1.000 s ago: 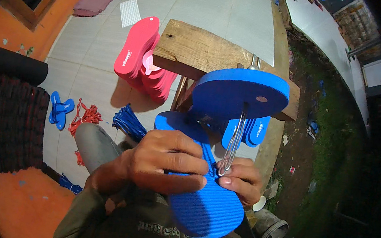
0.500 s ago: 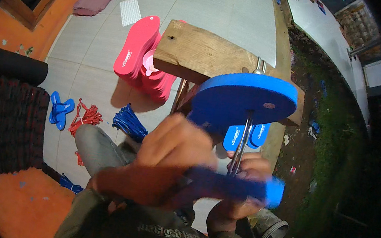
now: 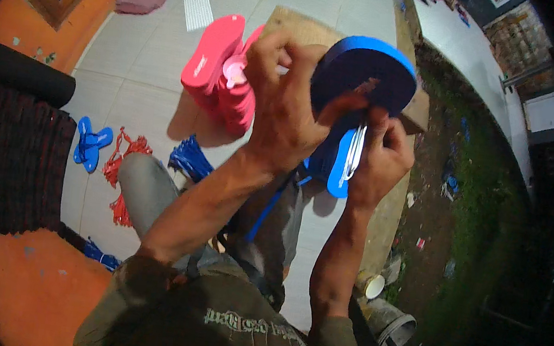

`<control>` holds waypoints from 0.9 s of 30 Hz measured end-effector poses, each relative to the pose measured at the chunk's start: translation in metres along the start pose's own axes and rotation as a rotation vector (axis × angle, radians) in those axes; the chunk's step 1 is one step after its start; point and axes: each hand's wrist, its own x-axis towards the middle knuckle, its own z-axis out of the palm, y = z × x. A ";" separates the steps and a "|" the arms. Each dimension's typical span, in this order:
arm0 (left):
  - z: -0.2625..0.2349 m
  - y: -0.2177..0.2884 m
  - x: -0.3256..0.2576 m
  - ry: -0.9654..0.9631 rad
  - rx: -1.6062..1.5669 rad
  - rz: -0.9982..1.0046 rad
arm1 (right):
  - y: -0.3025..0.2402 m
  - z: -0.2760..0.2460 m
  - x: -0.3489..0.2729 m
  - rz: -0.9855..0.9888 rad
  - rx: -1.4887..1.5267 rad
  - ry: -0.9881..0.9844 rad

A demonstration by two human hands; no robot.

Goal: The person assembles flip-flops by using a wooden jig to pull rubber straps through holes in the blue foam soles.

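The blue sole [image 3: 367,69] is tilted up between and just beyond the two hands, in front of a wooden block [image 3: 299,24]. Its left edge is met by the left hand [image 3: 288,103], which is half closed with fingers bent and a digit laid across the underside; whether the sole is firmly gripped cannot be told. The right hand [image 3: 387,156] is curled in below the sole, beside a looped metal tool [image 3: 354,155]; what is pinched there cannot be told. Pink soles [image 3: 216,58] are stacked left of the left hand; blue straps [image 3: 191,157] are bundled nearer, beside the left forearm.
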 end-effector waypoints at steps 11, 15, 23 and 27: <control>-0.034 -0.058 -0.168 -0.663 -0.748 -1.172 | 0.106 0.033 -0.121 0.030 -0.155 -0.216; -0.045 -0.031 -0.181 -0.570 -0.689 -0.791 | 0.113 0.020 -0.156 0.048 -0.253 -0.235; -0.080 -0.020 -0.180 -0.871 -0.468 -1.028 | 0.098 -0.033 -0.187 0.152 -0.319 -0.366; -0.120 -0.031 -0.167 -0.818 -0.673 -1.183 | 0.063 -0.066 -0.181 0.227 0.002 -0.283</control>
